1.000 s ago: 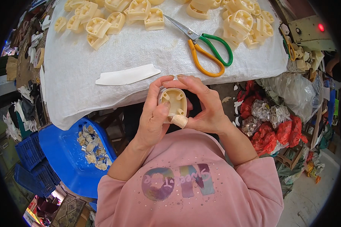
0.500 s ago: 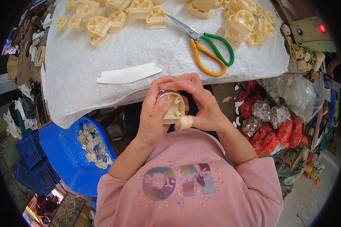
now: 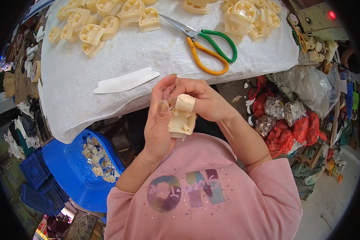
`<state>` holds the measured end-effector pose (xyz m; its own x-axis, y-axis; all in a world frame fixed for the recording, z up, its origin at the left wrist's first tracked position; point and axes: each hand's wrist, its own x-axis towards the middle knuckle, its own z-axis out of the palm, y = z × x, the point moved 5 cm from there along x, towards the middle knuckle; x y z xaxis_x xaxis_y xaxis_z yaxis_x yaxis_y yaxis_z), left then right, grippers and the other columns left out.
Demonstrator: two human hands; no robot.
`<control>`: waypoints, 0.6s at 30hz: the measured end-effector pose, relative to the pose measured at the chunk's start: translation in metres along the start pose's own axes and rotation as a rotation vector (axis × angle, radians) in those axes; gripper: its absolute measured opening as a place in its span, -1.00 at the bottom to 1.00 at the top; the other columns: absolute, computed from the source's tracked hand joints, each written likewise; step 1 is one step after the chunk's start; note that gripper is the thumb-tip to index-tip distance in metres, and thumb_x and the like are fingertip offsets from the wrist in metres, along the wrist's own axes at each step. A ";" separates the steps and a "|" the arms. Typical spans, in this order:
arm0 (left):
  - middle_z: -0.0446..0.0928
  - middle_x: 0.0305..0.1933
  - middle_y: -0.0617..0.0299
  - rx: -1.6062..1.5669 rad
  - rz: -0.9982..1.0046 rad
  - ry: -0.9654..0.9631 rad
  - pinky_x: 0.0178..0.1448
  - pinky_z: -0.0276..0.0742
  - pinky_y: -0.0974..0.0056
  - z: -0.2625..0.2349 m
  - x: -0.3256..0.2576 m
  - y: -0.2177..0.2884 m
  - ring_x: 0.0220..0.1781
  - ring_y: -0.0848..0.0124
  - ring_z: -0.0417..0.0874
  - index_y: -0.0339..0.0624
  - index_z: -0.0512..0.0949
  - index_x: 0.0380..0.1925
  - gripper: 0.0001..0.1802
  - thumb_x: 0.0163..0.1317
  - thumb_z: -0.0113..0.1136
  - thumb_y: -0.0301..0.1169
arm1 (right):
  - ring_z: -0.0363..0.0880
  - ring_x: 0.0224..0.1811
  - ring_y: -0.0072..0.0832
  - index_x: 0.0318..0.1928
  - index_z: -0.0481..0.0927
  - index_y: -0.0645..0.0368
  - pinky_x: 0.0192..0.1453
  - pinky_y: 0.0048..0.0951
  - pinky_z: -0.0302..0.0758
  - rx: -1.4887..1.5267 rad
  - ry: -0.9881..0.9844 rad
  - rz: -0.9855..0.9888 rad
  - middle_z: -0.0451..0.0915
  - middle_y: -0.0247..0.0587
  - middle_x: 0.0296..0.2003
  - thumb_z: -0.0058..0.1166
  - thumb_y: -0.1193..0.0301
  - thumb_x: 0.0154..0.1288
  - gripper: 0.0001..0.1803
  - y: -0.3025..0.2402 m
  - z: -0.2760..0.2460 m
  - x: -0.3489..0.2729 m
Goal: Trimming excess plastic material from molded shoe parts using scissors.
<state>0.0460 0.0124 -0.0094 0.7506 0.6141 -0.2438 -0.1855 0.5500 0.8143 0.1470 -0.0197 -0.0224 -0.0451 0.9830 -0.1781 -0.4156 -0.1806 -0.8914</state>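
Observation:
Above my lap, my left hand (image 3: 158,130) is closed around a hollow cream plastic shoe heel (image 3: 179,124), its open side with small pegs facing up. My right hand (image 3: 208,100) is closed at the heel's upper edge, its fingers curled against my left fingertips. A pale wrap (image 3: 185,103) covers the right thumb, which lies over the heel. What the right fingertips pinch is hidden. Beyond my hands, a white curved strip (image 3: 126,81) lies on the cloth-covered table (image 3: 136,52). Scissors (image 3: 193,34) with one green and one orange handle lie to its right, blades apart.
Several more cream heels (image 3: 108,26) are heaped along the table's far side. At my left stands a blue tub (image 3: 64,160) with silvery pieces (image 3: 97,158) in it. Red plastic bags (image 3: 280,138) and clear bags lie on the right. Blue crates (image 3: 34,170) stand far left.
My right thumb has moved from the heel's near edge up to its far edge, and the right fingers have curled in. The heel has tilted slightly. The view has shifted a little.

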 end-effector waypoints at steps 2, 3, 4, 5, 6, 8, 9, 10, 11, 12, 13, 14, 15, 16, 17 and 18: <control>0.37 -0.03 0.14 0.016 0.056 0.033 -0.33 0.57 0.34 0.001 0.001 0.003 -0.14 0.42 0.53 -0.19 0.07 0.29 -0.25 0.32 -0.11 0.13 | 0.49 -0.14 -0.53 -0.21 0.53 0.24 -0.01 -0.49 0.42 -0.082 0.012 -0.037 0.52 -0.24 -0.18 0.02 0.30 0.35 -0.77 0.001 0.004 -0.003; 0.37 -0.03 0.14 0.016 0.055 0.031 -0.33 0.57 0.34 0.004 0.002 0.004 -0.14 0.42 0.53 -0.19 0.07 0.29 -0.25 0.32 -0.11 0.13 | 0.51 -0.15 -0.48 -0.15 0.52 0.20 -0.05 -0.45 0.47 -0.225 0.092 -0.219 0.52 -0.22 -0.17 -0.04 0.34 0.35 -0.80 -0.003 0.007 -0.002; 0.38 -0.04 0.14 0.008 0.070 0.088 -0.24 0.55 0.35 0.003 0.002 0.005 -0.12 0.43 0.52 -0.21 0.10 0.27 -0.31 0.35 -0.10 0.05 | 0.54 -0.15 -0.43 -0.10 0.51 0.16 -0.09 -0.41 0.51 -0.367 0.169 -0.401 0.53 -0.20 -0.15 -0.10 0.39 0.35 -0.80 -0.007 0.010 -0.004; 0.39 -0.05 0.15 0.001 0.085 0.145 -0.16 0.54 0.37 0.002 0.001 0.007 -0.09 0.45 0.50 -0.22 0.12 0.25 -0.37 0.37 -0.09 -0.03 | 0.54 -0.15 -0.43 -0.10 0.51 0.16 -0.09 -0.41 0.51 -0.366 0.167 -0.402 0.53 -0.20 -0.15 -0.10 0.39 0.35 -0.80 -0.004 0.013 -0.005; 0.39 -0.05 0.15 0.002 0.087 0.147 -0.16 0.54 0.37 0.002 0.002 0.006 -0.09 0.45 0.50 -0.22 0.12 0.25 -0.37 0.37 -0.09 -0.03 | 0.48 -0.07 -0.36 -0.05 0.49 0.15 0.02 -0.37 0.39 -0.336 0.212 -0.399 0.51 -0.19 -0.11 -0.14 0.39 0.36 -0.77 -0.001 0.013 -0.006; 0.39 -0.05 0.15 -0.040 0.149 0.171 -0.08 0.41 0.45 -0.002 0.003 0.006 -0.07 0.54 0.45 -0.25 0.21 0.19 -0.49 0.37 -0.01 -0.20 | 0.41 0.04 -0.23 0.12 0.39 0.11 0.18 -0.29 0.20 -0.422 0.336 -0.396 0.46 -0.14 0.00 -0.22 0.37 0.38 -0.66 0.003 0.016 -0.012; 0.39 -0.05 0.15 -0.040 0.151 0.171 -0.08 0.41 0.45 -0.001 0.003 0.007 -0.07 0.54 0.45 -0.25 0.21 0.19 -0.49 0.37 -0.01 -0.20 | 0.41 0.04 -0.23 0.12 0.39 0.11 0.18 -0.29 0.20 -0.423 0.335 -0.397 0.46 -0.14 0.00 -0.22 0.37 0.38 -0.66 0.005 0.019 -0.011; 0.41 -0.09 0.16 -0.016 0.167 0.204 -0.10 0.41 0.46 -0.001 0.003 0.011 -0.10 0.54 0.46 -0.25 0.24 0.17 -0.54 0.38 -0.03 -0.23 | 0.40 0.07 -0.24 0.14 0.37 0.11 0.18 -0.27 0.19 -0.471 0.359 -0.480 0.45 -0.14 0.03 -0.22 0.36 0.38 -0.64 0.005 0.023 -0.010; 0.42 -0.12 0.18 0.008 0.184 0.238 -0.12 0.42 0.48 -0.001 0.002 0.013 -0.13 0.55 0.47 -0.25 0.28 0.14 -0.59 0.39 -0.06 -0.27 | 0.39 0.10 -0.24 0.17 0.34 0.12 0.19 -0.24 0.18 -0.519 0.382 -0.563 0.43 -0.14 0.05 -0.22 0.36 0.39 -0.63 0.003 0.026 -0.012; 0.42 -0.12 0.18 0.007 0.182 0.236 -0.12 0.42 0.48 -0.002 0.003 0.011 -0.13 0.55 0.47 -0.25 0.28 0.14 -0.59 0.39 -0.06 -0.27 | 0.33 0.18 -0.23 0.23 0.28 0.13 0.26 -0.20 0.12 -0.485 0.362 -0.513 0.38 -0.09 0.13 -0.27 0.33 0.42 -0.59 0.002 0.027 -0.014; 0.43 -0.11 0.16 -0.004 0.175 0.250 -0.05 0.45 0.40 -0.004 0.003 0.010 -0.10 0.48 0.49 -0.24 0.29 0.14 -0.58 0.40 -0.12 -0.23 | 0.33 0.18 -0.23 0.23 0.28 0.13 0.26 -0.20 0.12 -0.485 0.360 -0.515 0.38 -0.09 0.13 -0.27 0.33 0.42 -0.59 0.003 0.026 -0.014; 0.44 -0.09 0.14 -0.015 0.168 0.264 0.02 0.49 0.32 -0.006 0.003 0.009 -0.07 0.42 0.52 -0.24 0.30 0.14 -0.57 0.42 -0.18 -0.19 | 0.28 0.24 -0.23 0.25 0.26 0.14 0.31 -0.21 0.09 -0.479 0.342 -0.507 0.32 -0.08 0.19 -0.29 0.30 0.44 -0.57 0.005 0.026 -0.013; 0.44 -0.09 0.14 -0.014 0.170 0.265 0.02 0.49 0.32 -0.005 0.003 0.009 -0.07 0.42 0.52 -0.24 0.30 0.14 -0.57 0.42 -0.18 -0.19 | 0.22 0.30 -0.22 0.28 0.24 0.15 0.36 -0.22 0.06 -0.472 0.325 -0.499 0.26 -0.07 0.25 -0.31 0.27 0.45 -0.55 0.007 0.026 -0.013; 0.44 -0.08 0.14 -0.062 0.166 0.274 0.05 0.48 0.29 -0.007 0.005 0.008 -0.05 0.40 0.52 -0.23 0.32 0.12 -0.58 0.42 -0.21 -0.18 | 0.22 0.30 -0.22 0.28 0.24 0.15 0.36 -0.22 0.06 -0.471 0.321 -0.500 0.26 -0.07 0.25 -0.31 0.27 0.45 -0.55 0.007 0.025 -0.012; 0.45 -0.07 0.15 -0.109 0.162 0.284 0.07 0.47 0.27 -0.008 0.005 0.007 -0.02 0.39 0.51 -0.22 0.34 0.11 -0.58 0.43 -0.23 -0.17 | 0.15 0.34 -0.22 0.30 0.21 0.16 0.39 -0.24 0.04 -0.345 0.277 -0.440 0.19 -0.07 0.29 -0.31 0.24 0.46 -0.52 0.010 0.023 -0.011; 0.45 -0.07 0.15 -0.108 0.166 0.288 0.07 0.47 0.27 -0.010 0.006 0.007 -0.02 0.39 0.51 -0.22 0.34 0.11 -0.58 0.43 -0.23 -0.17 | 0.08 0.39 -0.22 0.32 0.19 0.18 0.42 -0.25 0.01 -0.220 0.233 -0.379 0.13 -0.06 0.33 -0.31 0.22 0.46 -0.49 0.013 0.022 -0.010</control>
<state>0.0426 0.0254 -0.0104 0.4978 0.8262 -0.2639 -0.3673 0.4765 0.7988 0.1216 -0.0309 -0.0231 0.2867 0.9518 0.1091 -0.1605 0.1600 -0.9740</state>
